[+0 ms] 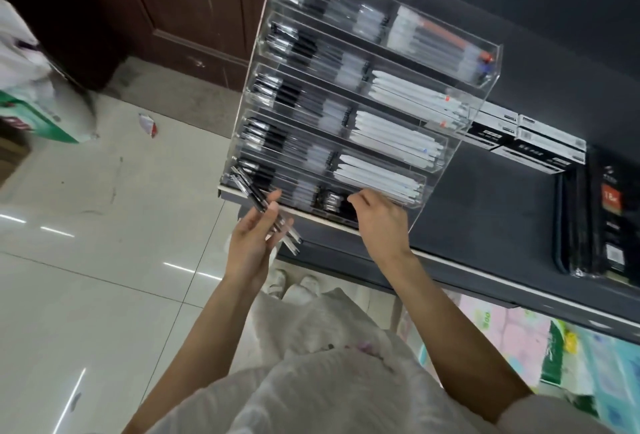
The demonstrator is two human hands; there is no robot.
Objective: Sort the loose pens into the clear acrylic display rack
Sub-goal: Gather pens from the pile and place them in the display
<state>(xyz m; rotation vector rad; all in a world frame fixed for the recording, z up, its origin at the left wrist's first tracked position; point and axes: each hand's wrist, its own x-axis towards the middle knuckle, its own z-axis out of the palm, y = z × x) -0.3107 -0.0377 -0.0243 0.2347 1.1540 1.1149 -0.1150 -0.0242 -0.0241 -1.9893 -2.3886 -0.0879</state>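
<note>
Your left hand (254,243) holds a pens (265,206) bundle at the rack's (429,170) seven o'clock; your right hand (379,217), fingers curled, reaches into the bottom tier. Next: pinch one pen and slot it there.

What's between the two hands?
In the head view, between the left hand holding pens and the right hand lies the rack's bottom front edge and the shelf rim.

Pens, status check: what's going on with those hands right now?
Left hand holds loose pens. Right hand at rack bottom tier, fingers curled. Nothing in the way.
</note>
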